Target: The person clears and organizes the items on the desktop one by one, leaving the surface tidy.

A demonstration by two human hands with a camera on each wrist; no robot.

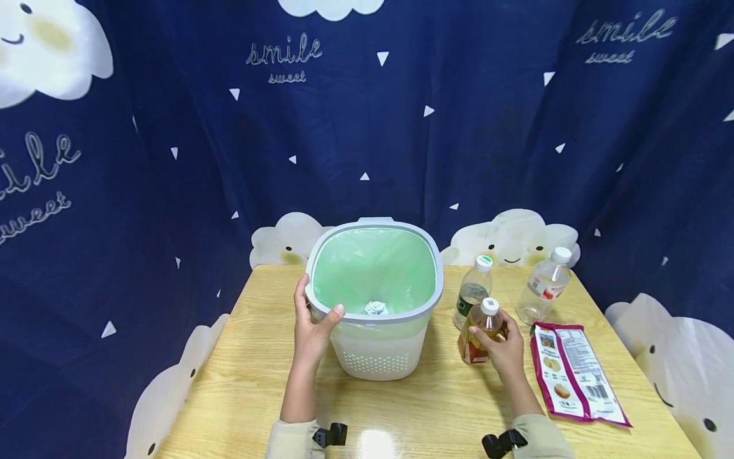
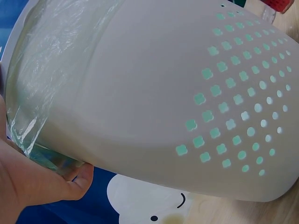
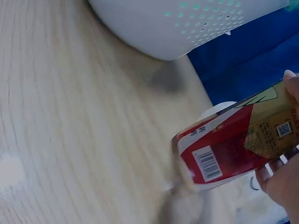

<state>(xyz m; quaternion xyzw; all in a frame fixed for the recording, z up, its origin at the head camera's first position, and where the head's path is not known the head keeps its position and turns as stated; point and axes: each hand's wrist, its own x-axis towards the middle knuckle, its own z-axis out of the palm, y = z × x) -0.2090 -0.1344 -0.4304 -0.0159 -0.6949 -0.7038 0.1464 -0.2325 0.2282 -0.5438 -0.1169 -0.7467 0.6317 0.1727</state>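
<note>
A white trash bin [image 1: 378,360] with a grey rim and a green plastic liner stands on the table, small holes in its lower wall. Inside lies a crumpled white paper [image 1: 376,308]. My left hand [image 1: 312,335] grips the bin's rim at the left front corner, thumb over the edge; the left wrist view shows the liner [image 2: 51,60] folded over the rim there. To the right of the bin, my right hand [image 1: 506,349] holds a drink bottle [image 3: 233,144] with a white cap and a red and gold label. Whether its base touches the table I cannot tell.
Just behind the held bottle stands a clear bottle [image 1: 473,290] with a dark green label. Farther right is another clear bottle [image 1: 545,290], white-capped. A flat magenta and white snack packet [image 1: 579,373] lies near the table's right edge. A blue curtain [image 1: 344,127] hangs behind.
</note>
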